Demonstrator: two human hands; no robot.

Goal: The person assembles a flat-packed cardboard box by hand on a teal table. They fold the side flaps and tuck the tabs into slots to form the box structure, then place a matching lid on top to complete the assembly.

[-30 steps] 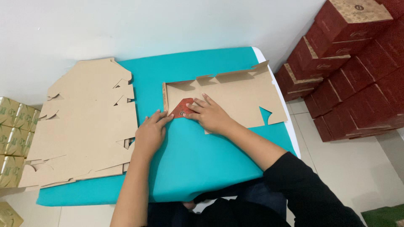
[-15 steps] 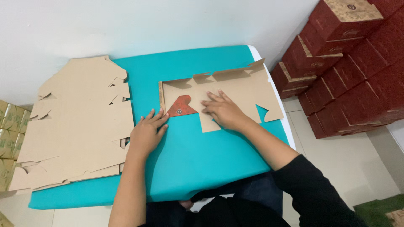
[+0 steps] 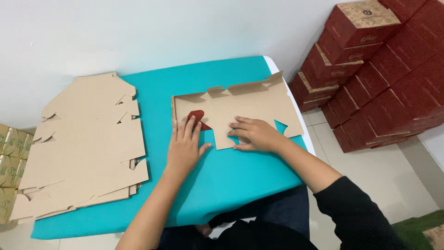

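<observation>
The flat cardboard box blank (image 3: 249, 104) lies unfolded on the teal table cover (image 3: 231, 180), towards the far right of the table, its notched upper edge pointing at the wall and its right corner close to the table's edge. A small red flap (image 3: 198, 117) shows at its lower left, the coloured face turned up.

Your left hand (image 3: 184, 146) lies flat with the fingers spread wide, its fingertips over the red flap and the palm on the cover; it holds nothing. Your right hand (image 3: 255, 134) presses down on the lower tab of the blank, fingers loosely curled and pointing left, gripping nothing either.

The likeliest trouble is the crease. With your left palm off the cardboard, the blank can slide on the smooth cover, and a fold at the red flap can then land off its scored line. Pressing hard with fingertips alone could crumple or tear that thin flap. The blank's right corner sits near the table edge, so a push that way could tip it off towards the stacked red boxes (image 3: 379, 69) on the floor.

To your left, the pile of flat blanks (image 3: 88, 143) rests loosely fanned; a stray elbow could scatter it.
</observation>
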